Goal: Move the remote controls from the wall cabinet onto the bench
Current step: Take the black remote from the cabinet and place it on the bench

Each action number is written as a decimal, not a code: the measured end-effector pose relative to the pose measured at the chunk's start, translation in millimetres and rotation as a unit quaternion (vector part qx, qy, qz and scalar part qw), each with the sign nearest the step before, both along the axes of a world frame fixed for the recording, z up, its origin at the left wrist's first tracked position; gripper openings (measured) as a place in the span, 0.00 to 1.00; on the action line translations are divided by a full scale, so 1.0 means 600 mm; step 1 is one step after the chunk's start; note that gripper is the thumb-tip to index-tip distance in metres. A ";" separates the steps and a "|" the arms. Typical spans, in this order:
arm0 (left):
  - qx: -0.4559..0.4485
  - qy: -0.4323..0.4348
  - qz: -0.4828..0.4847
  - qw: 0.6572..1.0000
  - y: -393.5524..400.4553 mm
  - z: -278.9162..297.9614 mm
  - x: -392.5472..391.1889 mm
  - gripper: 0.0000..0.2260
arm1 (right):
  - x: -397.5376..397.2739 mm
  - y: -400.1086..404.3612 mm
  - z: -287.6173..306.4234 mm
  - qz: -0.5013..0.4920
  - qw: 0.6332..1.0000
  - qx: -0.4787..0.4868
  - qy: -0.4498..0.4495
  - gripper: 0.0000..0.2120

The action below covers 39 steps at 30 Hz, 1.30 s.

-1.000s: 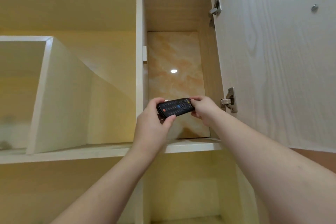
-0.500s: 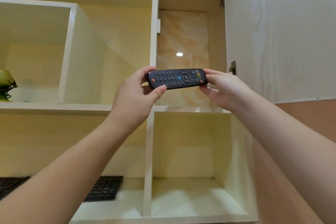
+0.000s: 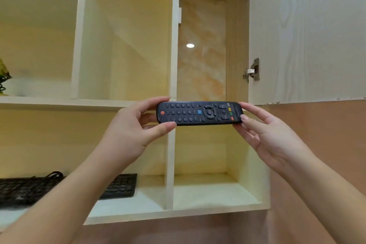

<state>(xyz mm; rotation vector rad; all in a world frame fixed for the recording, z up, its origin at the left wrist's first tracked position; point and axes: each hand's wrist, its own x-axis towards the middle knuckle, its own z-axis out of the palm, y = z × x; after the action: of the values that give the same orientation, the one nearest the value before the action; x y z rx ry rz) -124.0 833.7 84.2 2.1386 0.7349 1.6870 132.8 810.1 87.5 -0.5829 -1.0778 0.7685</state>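
A black remote control [image 3: 199,113] with a red power button and coloured keys is held level in front of the wall cabinet [image 3: 172,55], its keys facing me. My left hand [image 3: 132,132] pinches its left end between thumb and fingers. My right hand [image 3: 269,134] holds the right end with thumb and fingertips. The remote is out of the narrow upper compartment, level with the shelf edge. The bench is not in view.
The cabinet door [image 3: 307,35] stands open at the right on two metal hinges. A black keyboard [image 3: 116,186] lies on the lower left shelf. A small green ornament [image 3: 4,77] sits at the far left of the upper shelf.
Both hands have drawn the remote out of the upper compartment and lowered it toward me. The view has tilted down, showing the lower shelves and keyboard.
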 end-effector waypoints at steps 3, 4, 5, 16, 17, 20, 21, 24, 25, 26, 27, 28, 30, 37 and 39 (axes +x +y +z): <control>-0.015 0.014 -0.025 0.999 0.003 -0.035 -0.005 0.23 | -0.008 -0.014 -0.055 -0.018 0.999 -0.011 0.032 0.15; -0.024 0.020 -0.035 0.999 0.005 -0.049 -0.006 0.23 | -0.012 -0.018 -0.074 -0.028 0.999 -0.018 0.037 0.15; -0.032 0.027 -0.042 0.998 0.005 -0.063 -0.006 0.23 | -0.016 -0.024 -0.093 -0.038 0.998 -0.025 0.042 0.15; -0.113 0.106 -0.118 0.981 -0.026 -0.210 0.007 0.21 | -0.018 -0.128 -0.261 -0.123 0.987 -0.070 0.069 0.15; -0.121 0.109 -0.128 0.978 -0.030 -0.225 0.010 0.22 | -0.015 -0.145 -0.272 -0.132 0.987 -0.075 0.062 0.15; -0.149 0.117 -0.165 0.968 -0.056 -0.263 0.023 0.22 | -0.004 -0.199 -0.309 -0.163 0.981 -0.081 0.063 0.15; -0.153 0.119 -0.174 0.965 -0.067 -0.274 0.030 0.22 | 0.001 -0.217 -0.320 -0.176 0.979 -0.084 0.060 0.15; -0.162 0.129 -0.176 0.962 -0.105 -0.308 0.060 0.23 | 0.018 -0.274 -0.359 -0.202 0.972 -0.107 0.047 0.15; -0.174 0.123 -0.181 0.960 -0.119 -0.320 0.073 0.23 | 0.026 -0.294 -0.373 -0.210 0.970 -0.114 0.046 0.15; -0.193 0.114 -0.188 0.956 -0.134 -0.333 0.087 0.23 | 0.035 -0.314 -0.389 -0.218 0.967 -0.126 0.047 0.15; -0.216 0.104 -0.196 0.951 -0.150 -0.347 0.100 0.22 | 0.044 -0.336 -0.403 -0.228 0.963 -0.139 0.046 0.15; -0.238 0.095 -0.205 0.944 -0.166 -0.361 0.115 0.21 | 0.052 -0.357 -0.416 -0.239 0.958 -0.150 0.041 0.15; -0.276 0.092 -0.223 0.931 -0.198 -0.384 0.142 0.18 | 0.064 -0.402 -0.443 -0.259 0.950 -0.173 0.037 0.15; -0.290 0.137 -0.288 0.902 -0.302 -0.427 0.229 0.17 | 0.099 -0.551 -0.498 -0.334 0.922 -0.179 0.086 0.14; -0.298 0.146 -0.311 0.891 -0.324 -0.434 0.255 0.19 | 0.111 -0.590 -0.511 -0.359 0.911 -0.177 0.101 0.14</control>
<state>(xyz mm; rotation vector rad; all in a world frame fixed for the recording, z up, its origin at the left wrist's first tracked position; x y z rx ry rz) 28.8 639.4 -176.3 1.8897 0.4697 0.6988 199.2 456.4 -219.3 -1.1046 -0.4590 0.3529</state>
